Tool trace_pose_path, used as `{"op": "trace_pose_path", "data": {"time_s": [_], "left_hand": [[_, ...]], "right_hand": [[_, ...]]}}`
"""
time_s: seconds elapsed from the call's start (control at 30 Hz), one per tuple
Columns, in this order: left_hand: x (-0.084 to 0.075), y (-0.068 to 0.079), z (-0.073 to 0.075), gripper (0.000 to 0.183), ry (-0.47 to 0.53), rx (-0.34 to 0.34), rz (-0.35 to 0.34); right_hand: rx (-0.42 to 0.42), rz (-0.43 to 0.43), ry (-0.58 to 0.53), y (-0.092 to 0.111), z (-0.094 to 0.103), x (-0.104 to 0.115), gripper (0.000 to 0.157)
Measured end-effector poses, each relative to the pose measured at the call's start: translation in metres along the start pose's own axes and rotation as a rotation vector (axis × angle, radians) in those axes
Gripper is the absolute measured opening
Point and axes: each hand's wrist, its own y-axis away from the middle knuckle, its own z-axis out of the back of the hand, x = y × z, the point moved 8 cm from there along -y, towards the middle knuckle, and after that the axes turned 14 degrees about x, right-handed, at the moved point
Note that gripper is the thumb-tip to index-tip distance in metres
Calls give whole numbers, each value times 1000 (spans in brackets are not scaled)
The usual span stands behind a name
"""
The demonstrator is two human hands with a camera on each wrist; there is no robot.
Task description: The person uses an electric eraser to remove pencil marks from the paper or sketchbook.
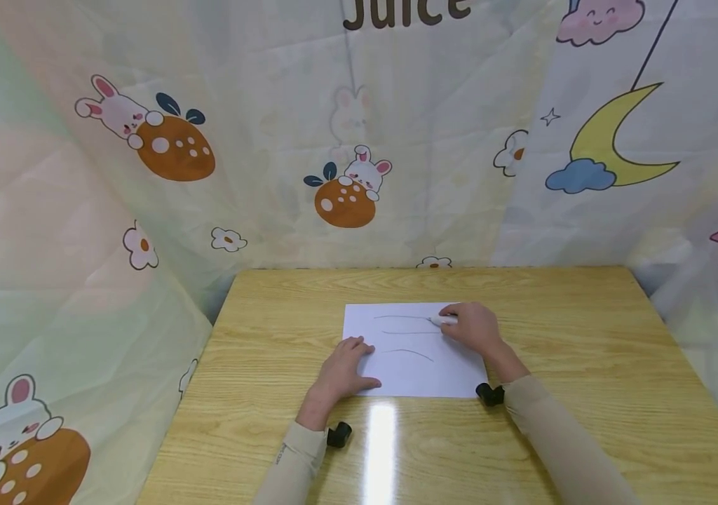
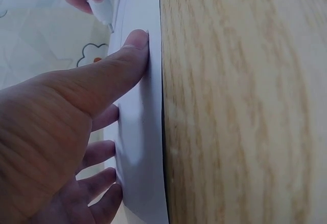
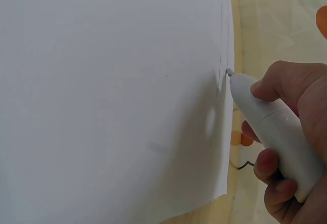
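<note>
A white sheet of paper (image 1: 409, 379) lies on the wooden table, with three thin dark lines across it. My right hand (image 1: 475, 328) grips a thick white pen-shaped tool (image 3: 278, 132), thumb along one side and fingers curled around the other. Its narrow greyish tip touches the paper at the right end of the top line (image 1: 400, 317); the tool's exact kind is unclear. At the sheet's left side, my left hand (image 1: 343, 368) rests with spread fingers, the thumb (image 2: 115, 73) near the front edge. The lowest line (image 1: 406, 351) bends down toward the right.
The wooden table (image 1: 258, 351) extends around the paper on all sides. Behind and beside it hang printed cloths (image 1: 271, 105) with rabbits, flowers and a moon. Small black devices sit at both wrists, and a bright reflection crosses the table's front.
</note>
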Motion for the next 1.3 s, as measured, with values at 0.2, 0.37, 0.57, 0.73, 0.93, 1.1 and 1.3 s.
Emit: {"op": "trace_pose_path", "data": {"time_s": [0.2,0.37,0.57,0.73,0.93,1.1,1.3], "left_hand": [[-1,0,1,71,0,0,3],[-2,-2,4,75,-6,5,4],[0,-7,5,86,-50,31,49],[-5,-10,4,89,-75,85,76],[-12,-10,15,86,-82,75,80],[-14,-8,13,86,-65,87,75],[-13,-9,12,84,-61,59,68]], "right_hand": [[14,-30,14,4,2,-4,29],[3,-14,4,3,2,-5,28],[1,-13,-7,2,1,-9,27],[0,-21,-3,5,0,-11,26],[16,-24,13,1,2,-6,26],[22,-24,39,2,-1,-3,25],[34,-33,44,1,-1,0,25]]}}
